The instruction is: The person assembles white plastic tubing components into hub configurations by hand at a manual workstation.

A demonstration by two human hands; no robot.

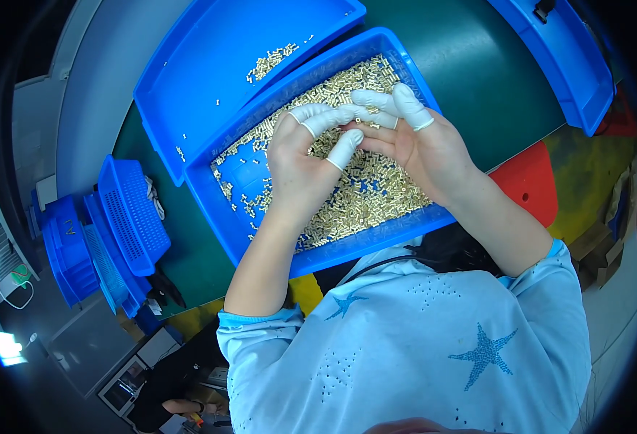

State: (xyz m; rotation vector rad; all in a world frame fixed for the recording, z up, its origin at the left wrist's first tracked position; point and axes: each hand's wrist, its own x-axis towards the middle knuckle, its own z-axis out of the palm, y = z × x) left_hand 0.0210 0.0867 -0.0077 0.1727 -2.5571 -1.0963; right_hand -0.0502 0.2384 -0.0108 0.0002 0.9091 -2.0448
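You are wearing a pale blue shirt [405,325] patterned with dots [434,291] and darker blue starfish [485,356], and white finger covers [344,149]; gold pieces [365,199] are standing out against a bright blue tray [240,176] and dark green counter [470,65].

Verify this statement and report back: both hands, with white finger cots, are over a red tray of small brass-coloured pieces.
Wrong colour: the head view shows the tray is blue. The left hand and right hand, with white finger cots, are over its small brass-coloured pieces.
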